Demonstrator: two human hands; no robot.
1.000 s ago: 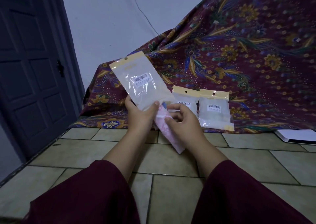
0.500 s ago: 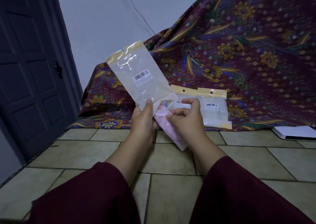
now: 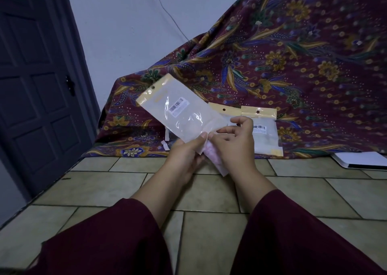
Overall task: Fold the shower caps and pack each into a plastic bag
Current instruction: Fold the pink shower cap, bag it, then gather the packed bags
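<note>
Left hand [image 3: 184, 155] holds barcode-labelled plastic bag [image 3: 182, 115].

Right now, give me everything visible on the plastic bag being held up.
The plastic bag is a flat, clear, glossy pouch with a yellow header strip and a round hang hole at its far end and a white barcode label on its face. It is held off the floor, tilted, header up and to the left. The left hand pinches its lower end; the right hand holds a folded pink shower cap at that end. The body looks empty.

Wide, loose maroon sleeves [image 3: 117, 239]
</note>
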